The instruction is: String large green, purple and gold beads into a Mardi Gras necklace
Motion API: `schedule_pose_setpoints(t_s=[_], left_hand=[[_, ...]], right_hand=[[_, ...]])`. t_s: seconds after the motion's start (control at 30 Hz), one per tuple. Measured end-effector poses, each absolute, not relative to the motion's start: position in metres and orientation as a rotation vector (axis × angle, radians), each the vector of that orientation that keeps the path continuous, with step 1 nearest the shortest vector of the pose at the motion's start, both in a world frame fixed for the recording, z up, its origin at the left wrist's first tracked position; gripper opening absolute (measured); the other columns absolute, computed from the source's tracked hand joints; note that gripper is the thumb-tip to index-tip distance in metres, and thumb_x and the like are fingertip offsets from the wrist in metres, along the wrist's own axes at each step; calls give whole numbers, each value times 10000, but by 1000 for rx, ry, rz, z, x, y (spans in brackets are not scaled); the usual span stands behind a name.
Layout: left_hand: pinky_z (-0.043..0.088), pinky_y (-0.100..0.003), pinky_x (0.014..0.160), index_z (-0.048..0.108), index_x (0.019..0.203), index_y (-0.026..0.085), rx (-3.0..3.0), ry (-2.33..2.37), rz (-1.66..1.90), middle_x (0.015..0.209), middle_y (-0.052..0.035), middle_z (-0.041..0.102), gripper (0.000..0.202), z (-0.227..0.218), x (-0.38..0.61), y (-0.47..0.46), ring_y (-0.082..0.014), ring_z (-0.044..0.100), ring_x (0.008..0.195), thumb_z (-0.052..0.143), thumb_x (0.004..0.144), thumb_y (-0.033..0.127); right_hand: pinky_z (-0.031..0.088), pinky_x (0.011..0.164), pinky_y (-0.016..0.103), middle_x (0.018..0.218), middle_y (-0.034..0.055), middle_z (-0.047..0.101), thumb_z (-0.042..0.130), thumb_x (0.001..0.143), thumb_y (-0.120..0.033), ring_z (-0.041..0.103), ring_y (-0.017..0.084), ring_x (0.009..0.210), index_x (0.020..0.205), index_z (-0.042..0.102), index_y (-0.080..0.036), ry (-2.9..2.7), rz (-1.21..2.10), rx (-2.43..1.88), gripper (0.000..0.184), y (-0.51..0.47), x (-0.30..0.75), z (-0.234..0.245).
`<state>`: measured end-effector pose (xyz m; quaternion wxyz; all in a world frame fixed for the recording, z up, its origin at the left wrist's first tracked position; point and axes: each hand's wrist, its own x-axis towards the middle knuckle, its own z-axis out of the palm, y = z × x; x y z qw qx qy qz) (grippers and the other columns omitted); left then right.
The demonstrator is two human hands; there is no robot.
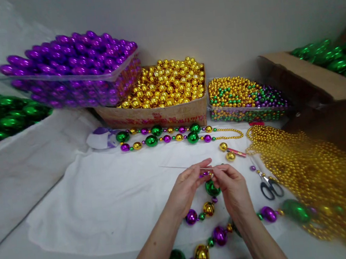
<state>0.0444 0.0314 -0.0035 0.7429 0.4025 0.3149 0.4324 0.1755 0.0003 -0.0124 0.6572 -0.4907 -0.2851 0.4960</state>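
A long thin needle [177, 167] lies almost level across both my hands above the white cloth. My left hand [187, 184] pinches it near the middle, its tip pointing left. The fingers of my right hand [230, 180] are closed around its other end. Just below the fingers hangs a strand with a green bead [212, 187], a gold bead [209, 209] and a purple bead [191, 216]. The strand of large beads [220, 235] runs on under my right wrist, across the cloth. Part of it is hidden by my hands and forearm.
Behind stand a tub of purple beads [118, 75], a box of gold beads [156, 115] and a tub of small mixed beads [245, 113]. A bead necklace [167, 138] lies in front. Scissors [271, 188] and a heap of gold bead strings [312, 160] lie at right.
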Motion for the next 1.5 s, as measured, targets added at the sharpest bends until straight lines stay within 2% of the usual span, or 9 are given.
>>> schedule_pose_setpoints(t_s=[0.1,0.17,0.3,0.47,0.8,0.9,1.13,1.3,1.5], left_hand=[[494,-347,865,701,1098,173,1194,854,714,1105,-100,702,291,-14,54,47,-223,637,980,595,835,238],[503,-320,799,724,998,154,1467,1067,668,957,-77,732,251,-24,67,65,-195,653,846,555,813,169],[480,-305,841,743,802,164,1748,1147,614,849,-45,737,201,-37,99,96,-187,648,827,556,758,107],[477,-278,840,744,821,182,1780,1111,622,852,-26,741,201,-38,115,98,-179,653,844,555,767,143],[473,-270,692,729,836,157,1516,955,738,799,-43,716,170,-15,96,63,-167,617,725,597,778,247],[470,-276,705,731,815,149,1391,884,767,798,-50,711,154,-7,100,48,-170,613,737,630,761,253],[472,-293,717,726,838,137,1141,861,831,751,-43,695,170,-11,109,32,-168,615,709,686,711,243],[435,-266,628,644,649,137,1102,819,821,629,-10,621,134,-7,106,32,-130,552,599,686,697,255],[369,-220,602,613,686,150,1050,717,912,635,26,533,133,20,92,37,-89,452,601,676,745,252]], right_hand=[[413,572,219,711,-3,651,744,720,-320,521,76,580,769,680,-186,-558,982,-1106,156,-18,204,-6],[437,617,225,804,28,689,765,708,-294,550,77,612,779,701,-173,-552,898,-1131,154,-27,220,-2],[462,579,228,807,66,712,798,675,-282,566,84,564,793,722,-148,-466,921,-1153,194,-34,231,-8],[454,475,174,870,67,723,801,665,-314,526,45,511,776,715,-163,-304,1115,-1081,206,-21,234,-31],[529,521,165,930,69,728,814,664,-283,591,59,566,798,729,-169,-232,1219,-1003,195,-16,236,-26],[529,515,154,950,57,726,810,672,-278,582,52,563,847,739,-181,-234,1258,-984,212,-16,230,-23],[500,492,105,825,1,711,815,667,-282,543,21,522,887,751,-201,-220,1376,-943,243,-12,219,-21],[479,477,110,847,10,713,812,664,-288,538,24,532,887,751,-196,-239,1407,-968,249,-12,213,-20],[447,497,137,828,8,702,831,627,-257,592,73,668,769,732,-192,-318,1327,-987,185,-9,223,5]])
